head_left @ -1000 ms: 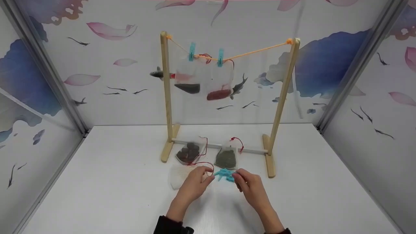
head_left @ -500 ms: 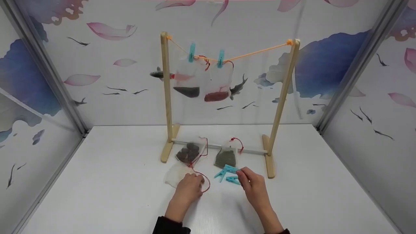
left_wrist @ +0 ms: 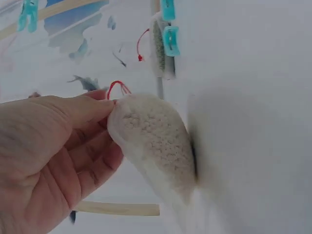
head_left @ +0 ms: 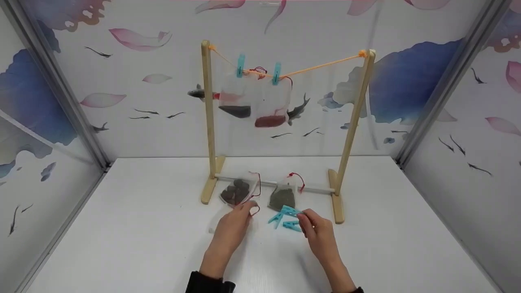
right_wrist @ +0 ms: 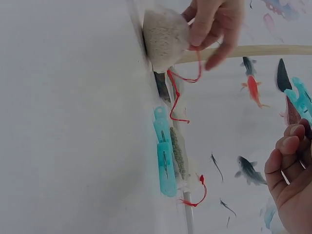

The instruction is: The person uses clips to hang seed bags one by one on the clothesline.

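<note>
My left hand (head_left: 231, 228) pinches the top edge of a small white drawstring bag (left_wrist: 158, 141) filled with pale grains. In the left wrist view this bag stands tilted, close to the tabletop, and in the head view the hand mostly hides it. Between the thumb and fingers of my right hand (head_left: 319, 234) is a light-blue clothespin (right_wrist: 300, 99), raised off the table. Two more blue clothespins (right_wrist: 166, 168) lie on the tabletop by a bag of greenish filling (head_left: 282, 197). A bag of dark round pieces (head_left: 236, 192) lies just beyond my left hand.
A wooden stand (head_left: 209, 110) rises behind, with an orange cord (head_left: 325, 63) sagging between its posts. Two clothespins (head_left: 276, 74) hold a bag with black filling (head_left: 236, 110) and a bag with dark red filling (head_left: 270, 121) on it. A pale crossbar (head_left: 315, 189) runs low between the feet.
My left hand moves from beside the clothespins to the pale bag, then pinches it by its top and lifts that end. My right hand raises a clothespin slightly from the group.
</note>
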A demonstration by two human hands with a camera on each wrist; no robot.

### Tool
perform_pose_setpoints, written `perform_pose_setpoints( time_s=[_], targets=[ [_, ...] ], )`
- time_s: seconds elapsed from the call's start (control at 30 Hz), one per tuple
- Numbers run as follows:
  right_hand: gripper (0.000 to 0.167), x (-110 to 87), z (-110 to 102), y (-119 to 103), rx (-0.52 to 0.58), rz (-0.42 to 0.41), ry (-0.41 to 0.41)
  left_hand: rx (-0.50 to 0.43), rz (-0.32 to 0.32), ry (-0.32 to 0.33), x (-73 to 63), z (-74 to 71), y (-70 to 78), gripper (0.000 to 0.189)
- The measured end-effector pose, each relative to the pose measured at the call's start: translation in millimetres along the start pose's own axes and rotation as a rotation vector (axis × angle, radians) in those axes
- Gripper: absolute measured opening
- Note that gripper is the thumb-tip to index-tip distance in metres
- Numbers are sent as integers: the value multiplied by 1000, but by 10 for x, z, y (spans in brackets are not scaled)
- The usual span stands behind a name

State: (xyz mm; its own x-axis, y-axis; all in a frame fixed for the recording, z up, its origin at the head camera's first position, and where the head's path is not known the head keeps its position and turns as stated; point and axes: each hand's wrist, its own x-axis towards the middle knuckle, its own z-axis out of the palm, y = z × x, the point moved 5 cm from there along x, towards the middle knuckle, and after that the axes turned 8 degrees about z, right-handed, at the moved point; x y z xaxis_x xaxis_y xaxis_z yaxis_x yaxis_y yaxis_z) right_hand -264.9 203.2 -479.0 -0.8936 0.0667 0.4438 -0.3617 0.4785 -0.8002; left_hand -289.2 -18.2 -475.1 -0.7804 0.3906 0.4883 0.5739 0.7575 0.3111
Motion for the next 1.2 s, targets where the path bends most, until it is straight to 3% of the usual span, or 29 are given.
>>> perform_pose_setpoints(
  time_s=[0.17, 0.27, 0.47, 0.67, 0.77, 0.87, 0.97, 1.1, 1.2],
  targets=[
    [17, 44, -27, -3, -9, 42, -11, -61, 10, 221, 79, -307, 21, 15],
    [17, 72, -24, -7, -22, 30, -22, -110, -13, 286, 96, -410, -15, 14],
    [16, 109, -15, 8, -20, 41, -55, -136, -71, 262, 110, -442, -92, 12],
    [17, 137, -38, 41, -37, 111, -94, -182, -94, 191, 118, -457, -61, 39],
    [17, 157, -76, 30, -74, 103, -50, -179, -113, 176, 114, -486, -36, 45],
    [14, 186, -118, -17, -122, 39, 23, -90, -131, 201, 90, -533, -2, 32],
    [10, 272, -172, -110, -175, -82, 82, -31, -159, 226, 73, -572, 54, 19],
    [10, 514, -312, -331, -271, -297, 113, -155, -180, 173, 109, -549, 165, 15],
    [13, 769, -464, -555, -361, -455, 113, -282, -143, 126, 202, -535, 272, 14]
  ],
)
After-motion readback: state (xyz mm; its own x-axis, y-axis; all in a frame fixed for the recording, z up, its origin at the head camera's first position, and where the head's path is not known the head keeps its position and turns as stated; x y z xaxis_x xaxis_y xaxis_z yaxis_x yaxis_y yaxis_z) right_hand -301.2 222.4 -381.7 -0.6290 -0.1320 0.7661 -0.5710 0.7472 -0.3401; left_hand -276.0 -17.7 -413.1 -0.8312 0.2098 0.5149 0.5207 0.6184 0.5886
